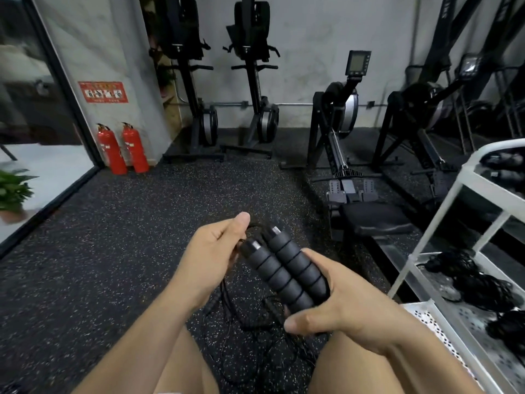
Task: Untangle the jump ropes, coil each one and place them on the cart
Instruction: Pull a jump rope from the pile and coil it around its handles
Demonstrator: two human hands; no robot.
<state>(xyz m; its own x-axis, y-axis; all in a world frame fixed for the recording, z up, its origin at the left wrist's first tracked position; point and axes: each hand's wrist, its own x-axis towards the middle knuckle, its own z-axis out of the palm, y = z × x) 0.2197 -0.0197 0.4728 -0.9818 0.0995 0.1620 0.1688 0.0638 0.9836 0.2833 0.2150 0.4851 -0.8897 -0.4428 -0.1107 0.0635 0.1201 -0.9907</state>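
Left of the white metal cart [483, 184], the right hand [349, 305] has its grip wrapped round two ribbed black foam handles [284, 268] lying side by side, each with a silver collar at its tip. The left hand [210, 260] has its grip pinching the thin black cord [252, 226] just beyond them. Below the hands, left of the cart's perforated bottom shelf, loose ropes [255, 336] lie tangled on the speckled rubber floor [113, 251]; dark coiled ropes [468, 277] rest on the cart's shelves.

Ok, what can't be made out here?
Head view:
Lower ends of handles: covered by right hand.
The cord where it leaves the handles: behind left hand.
The tangle: dark on dark floor, count unclear.
The cart: cut off by right edge; its ropes too dark to count.
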